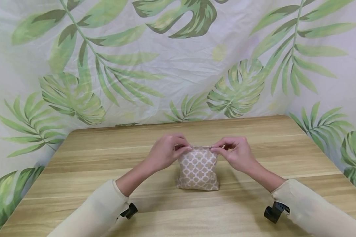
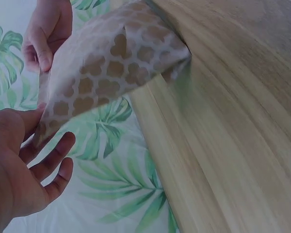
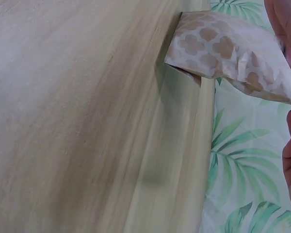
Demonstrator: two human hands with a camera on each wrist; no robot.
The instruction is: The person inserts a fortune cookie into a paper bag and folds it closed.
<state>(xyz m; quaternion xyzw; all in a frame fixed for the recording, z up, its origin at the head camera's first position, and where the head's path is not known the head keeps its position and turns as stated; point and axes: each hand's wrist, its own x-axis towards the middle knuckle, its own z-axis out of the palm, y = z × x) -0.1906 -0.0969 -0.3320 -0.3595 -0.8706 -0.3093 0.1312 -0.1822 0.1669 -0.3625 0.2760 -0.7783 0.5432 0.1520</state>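
A small brown paper bag [image 1: 198, 169] with a white lattice print stands upright on the wooden table, its base toward me. My left hand [image 1: 169, 151] pinches the left corner of its top edge between thumb and fingers. At the opposite top corner, my right hand [image 1: 235, 153] pinches the paper the same way. The top edge is drawn straight between the two hands. In the left wrist view the bag [image 2: 102, 63] looks puffed out, with the left hand's other fingers spread below the corner. Creases run along the side of the bag [image 3: 233, 53] in the right wrist view. Its inside is hidden.
The wood-grain table [image 1: 106, 148] reaches back to a leaf-printed cloth [image 1: 178, 65] hanging behind and at the sides. Black wrist cameras hang under both cream sleeves, one by the left cuff [image 1: 129, 210] and one by the right [image 1: 276, 211].
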